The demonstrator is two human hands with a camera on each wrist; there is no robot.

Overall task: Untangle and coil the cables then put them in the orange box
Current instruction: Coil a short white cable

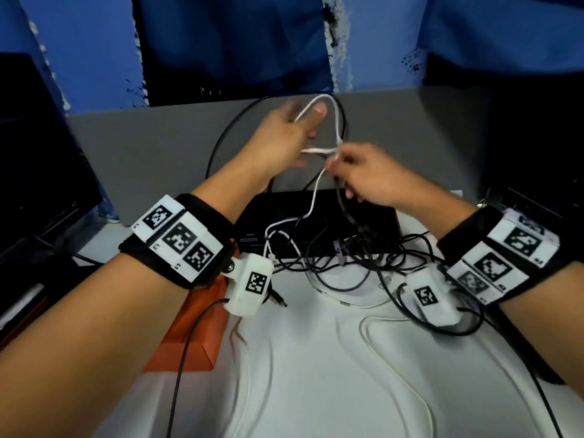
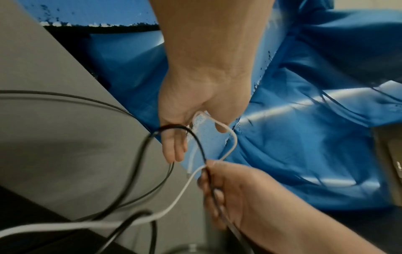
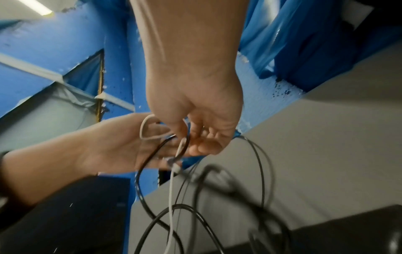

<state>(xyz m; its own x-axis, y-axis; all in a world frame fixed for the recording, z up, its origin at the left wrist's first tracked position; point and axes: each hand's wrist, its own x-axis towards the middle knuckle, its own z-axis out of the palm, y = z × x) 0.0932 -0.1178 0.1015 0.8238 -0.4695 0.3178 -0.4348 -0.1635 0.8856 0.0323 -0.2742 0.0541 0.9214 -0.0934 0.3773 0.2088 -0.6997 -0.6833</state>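
A white cable (image 3: 172, 189) and a black cable (image 3: 150, 158) are pinched between the curled fingers of the right hand (image 3: 195, 120). Just beside the grip, a white loop is held around the left hand (image 3: 121, 146). Below the grip, black loops are seen hanging, blurred.

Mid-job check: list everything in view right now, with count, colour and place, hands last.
white cable: one, white, looped up between both hands, trailing to the table
black cables: several, count unclear, tangled on the table, one arcing behind the left hand
orange box: one, orange, near left of the table, under the left wrist
black device: one, black, behind the tangle
table: one, white cover
left hand: holds the white loop
right hand: pinches white cable and a black cable
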